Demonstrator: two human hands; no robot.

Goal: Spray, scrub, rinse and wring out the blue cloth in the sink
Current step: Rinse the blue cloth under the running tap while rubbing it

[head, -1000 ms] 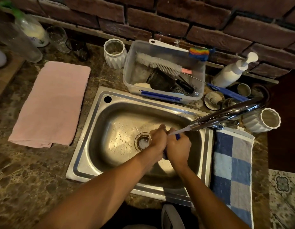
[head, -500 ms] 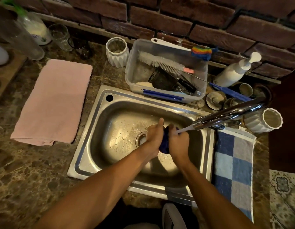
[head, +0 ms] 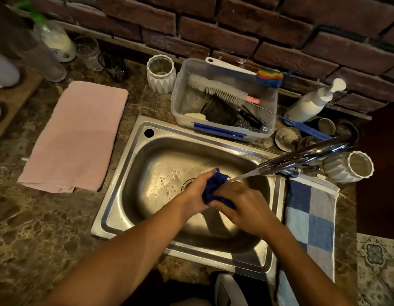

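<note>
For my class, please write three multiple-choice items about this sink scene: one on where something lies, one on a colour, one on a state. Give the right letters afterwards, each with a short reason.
1. Where does the pink towel lie?
A. on the counter left of the sink
B. inside the sink
C. over the tap

2. What colour is the cloth in the hands?
A. yellow
B. dark blue
C. white

3. What is the tap doing?
A. it is off
B. it is missing
C. it is running water onto the cloth

Answers:
1 A: the pink towel lies flat on the counter, left of the sink.
2 B: the cloth, bunched between the left hand and right hand, is dark blue.
3 C: a stream leaves the tap and reaches the cloth.
</note>
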